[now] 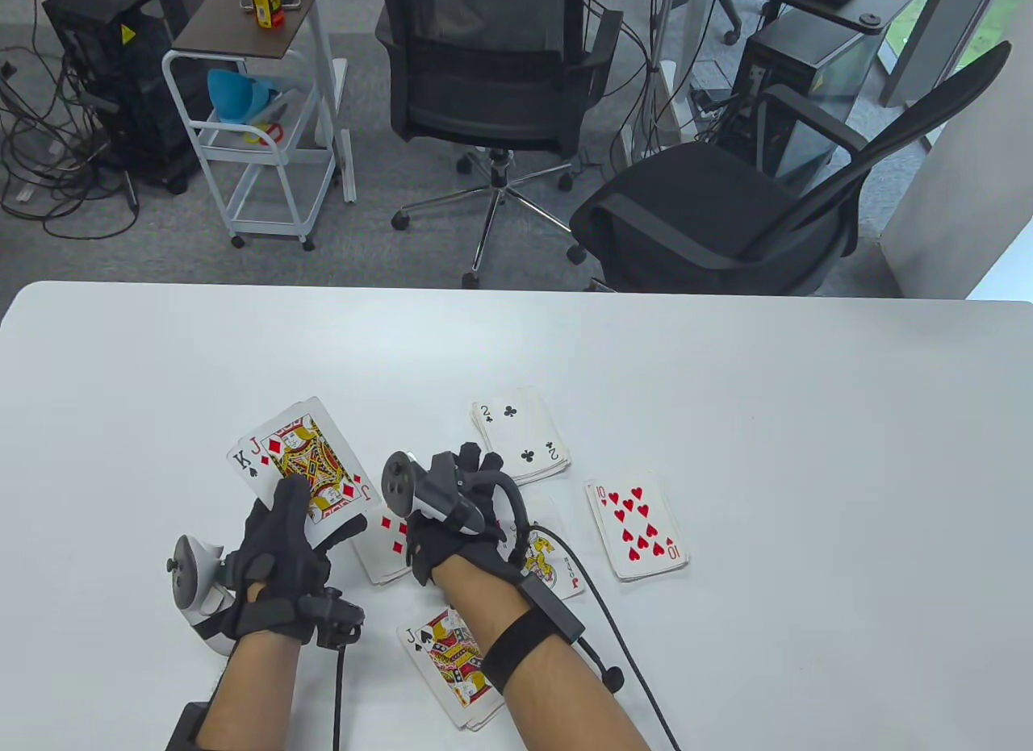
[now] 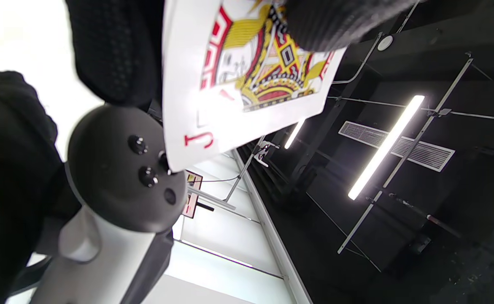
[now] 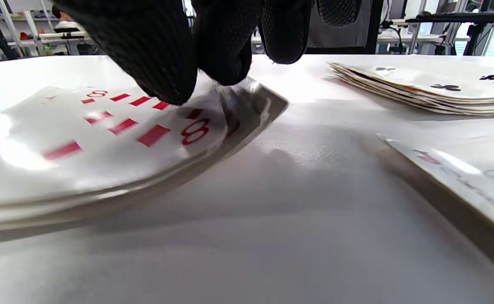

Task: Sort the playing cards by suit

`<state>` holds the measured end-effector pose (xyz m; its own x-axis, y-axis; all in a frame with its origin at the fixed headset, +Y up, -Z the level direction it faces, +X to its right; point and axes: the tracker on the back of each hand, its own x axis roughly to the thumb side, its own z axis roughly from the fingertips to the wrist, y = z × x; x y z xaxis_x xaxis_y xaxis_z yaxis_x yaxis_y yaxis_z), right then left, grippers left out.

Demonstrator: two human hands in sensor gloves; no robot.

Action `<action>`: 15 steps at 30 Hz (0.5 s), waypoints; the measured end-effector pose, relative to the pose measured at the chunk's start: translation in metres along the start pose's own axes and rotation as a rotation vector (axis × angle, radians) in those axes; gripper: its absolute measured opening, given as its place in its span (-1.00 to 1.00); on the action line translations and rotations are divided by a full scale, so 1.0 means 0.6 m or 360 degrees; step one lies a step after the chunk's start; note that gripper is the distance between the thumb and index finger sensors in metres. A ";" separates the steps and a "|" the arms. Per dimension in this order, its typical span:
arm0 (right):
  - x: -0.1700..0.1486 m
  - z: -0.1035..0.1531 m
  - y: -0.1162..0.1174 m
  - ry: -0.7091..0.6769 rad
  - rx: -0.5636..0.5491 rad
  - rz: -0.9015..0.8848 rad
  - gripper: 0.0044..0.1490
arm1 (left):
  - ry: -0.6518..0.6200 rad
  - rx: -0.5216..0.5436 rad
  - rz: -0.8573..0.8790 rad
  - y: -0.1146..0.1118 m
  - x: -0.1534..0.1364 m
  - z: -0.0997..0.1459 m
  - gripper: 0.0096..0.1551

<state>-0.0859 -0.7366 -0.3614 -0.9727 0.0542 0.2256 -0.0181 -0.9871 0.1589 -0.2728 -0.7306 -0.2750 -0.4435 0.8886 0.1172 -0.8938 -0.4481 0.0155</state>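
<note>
My left hand point(image 1: 315, 519) holds a small fan of cards above the table, the jack of diamonds point(image 1: 316, 462) on top and a king of spades point(image 1: 242, 463) behind it. The left wrist view shows that jack point(image 2: 238, 84) pinched under a gloved fingertip point(image 2: 335, 21). My right hand point(image 1: 464, 481) is curled down over the diamonds pile point(image 1: 389, 545). In the right wrist view its fingertips point(image 3: 225, 55) are bunched on the far end of the eight of diamonds point(image 3: 103, 139), the pile's top card.
Face-up piles lie on the white table point(image 1: 807, 428): clubs topped by a two point(image 1: 520, 432), hearts topped by a ten point(image 1: 637, 529), a jack of spades pile point(image 1: 448, 654) by my right forearm, and a face-card pile point(image 1: 553, 569) partly under that wrist. Office chairs stand beyond the far edge.
</note>
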 end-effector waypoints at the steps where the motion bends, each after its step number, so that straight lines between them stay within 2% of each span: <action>1: -0.012 0.008 -0.008 -0.0005 -0.0018 -0.0038 -0.48 | 0.0008 -0.0007 -0.0014 -0.002 -0.002 0.000 -0.45; 4: -0.038 0.031 -0.027 -0.0012 -0.0084 -0.0216 -0.50 | 0.0020 -0.0022 -0.0037 -0.006 -0.005 0.001 -0.44; 8: -0.097 0.091 -0.058 -0.0073 -0.0261 -0.0612 -0.47 | 0.0052 -0.0057 -0.0086 -0.014 -0.014 0.001 -0.45; 12: -0.134 0.133 -0.062 -0.0147 -0.0422 -0.0874 -0.45 | 0.0108 -0.0109 -0.0154 -0.026 -0.028 0.003 -0.46; 15: -0.147 0.157 -0.047 -0.0227 -0.0604 -0.1060 -0.44 | 0.0149 -0.0150 -0.0213 -0.033 -0.040 0.005 -0.46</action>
<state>0.0224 -0.6991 -0.2953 -0.6906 0.6470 0.3234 -0.6908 -0.7224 -0.0299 -0.2443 -0.7430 -0.2754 -0.3204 0.9469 0.0275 -0.9456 -0.3180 -0.0685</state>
